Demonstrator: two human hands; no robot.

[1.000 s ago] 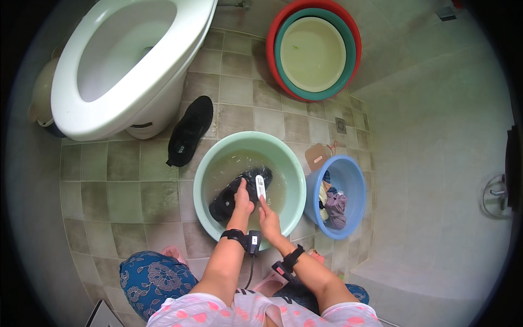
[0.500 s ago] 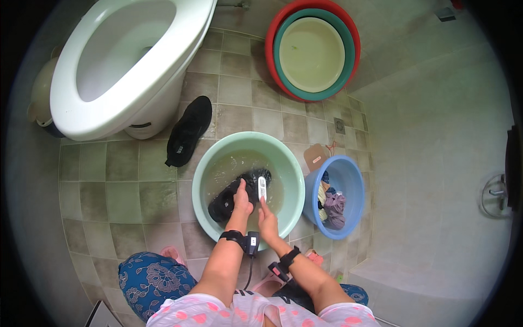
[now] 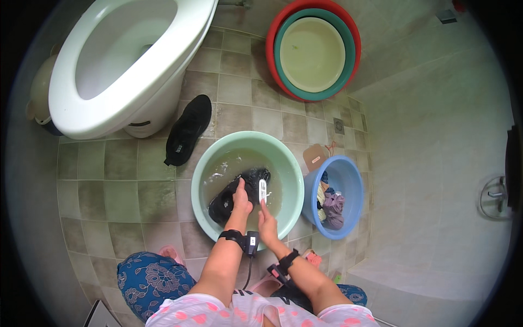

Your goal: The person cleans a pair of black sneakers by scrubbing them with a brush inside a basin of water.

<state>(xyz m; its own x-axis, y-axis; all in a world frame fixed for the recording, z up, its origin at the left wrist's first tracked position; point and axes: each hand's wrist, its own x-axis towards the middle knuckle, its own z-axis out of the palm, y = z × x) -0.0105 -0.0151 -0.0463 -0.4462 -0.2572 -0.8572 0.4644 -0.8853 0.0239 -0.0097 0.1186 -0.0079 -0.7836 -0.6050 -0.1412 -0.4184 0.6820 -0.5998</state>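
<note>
A wet black shoe lies in cloudy water inside a pale green basin on the floor in front of me. My left hand grips the shoe around its middle, thumb pointing up along it. In my right hand is a white-handled brush, its head against the right side of the shoe near the toe. The bristles are hidden from this view. A second black shoe rests on the tiles beyond the basin, to its left.
A blue basin holding crumpled clothes stands just right of the green one, a brown flat piece behind it. Red, teal and cream basins sit nested at the back. The toilet is at the far left; a floor drain lies right.
The brush has slid very slightly toward me along the shoe. My left hand stays on the shoe in almost the same place.
</note>
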